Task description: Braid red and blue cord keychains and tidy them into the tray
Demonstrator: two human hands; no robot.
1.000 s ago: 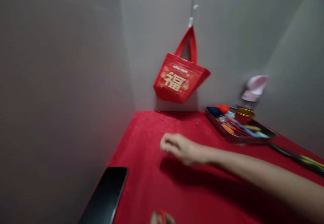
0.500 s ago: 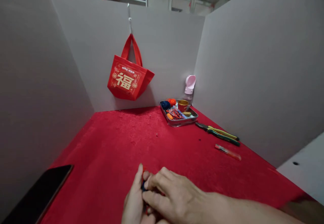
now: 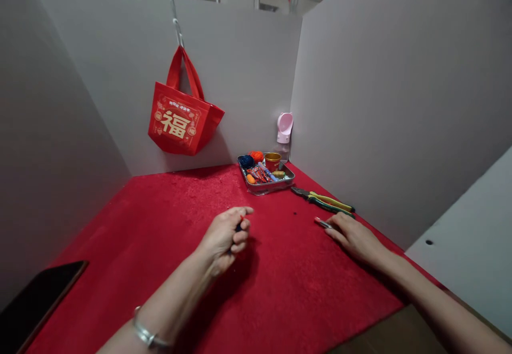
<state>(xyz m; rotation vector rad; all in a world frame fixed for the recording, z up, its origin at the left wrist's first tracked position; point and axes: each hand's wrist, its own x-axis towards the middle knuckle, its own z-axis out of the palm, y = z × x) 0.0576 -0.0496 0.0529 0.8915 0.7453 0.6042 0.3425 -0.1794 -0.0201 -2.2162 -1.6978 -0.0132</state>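
Observation:
My left hand (image 3: pixel 224 235) hovers over the middle of the red cloth (image 3: pixel 168 220), its fingers curled round a small dark and red thing I cannot name. My right hand (image 3: pixel 352 236) rests on the cloth further right, fingers lying over a thin red pen-like stick (image 3: pixel 322 222) whose tip pokes out to the left. Whether the right fingers grip the stick is unclear. Green and yellow pliers (image 3: pixel 326 202) lie just beyond the right hand.
A metal tray (image 3: pixel 264 187) with yarn balls, a gold cup and small items sits at the back corner, a pink holder (image 3: pixel 284 126) on the wall above it. A red gift bag (image 3: pixel 180 119) hangs from a hook. A dark phone (image 3: pixel 36 303) lies front left. Grey partitions enclose the desk.
The hands have separated: the right hand moved out right to the red stick, the left hand rose toward the cloth's middle keeping the small thing. The view shifted slightly right.

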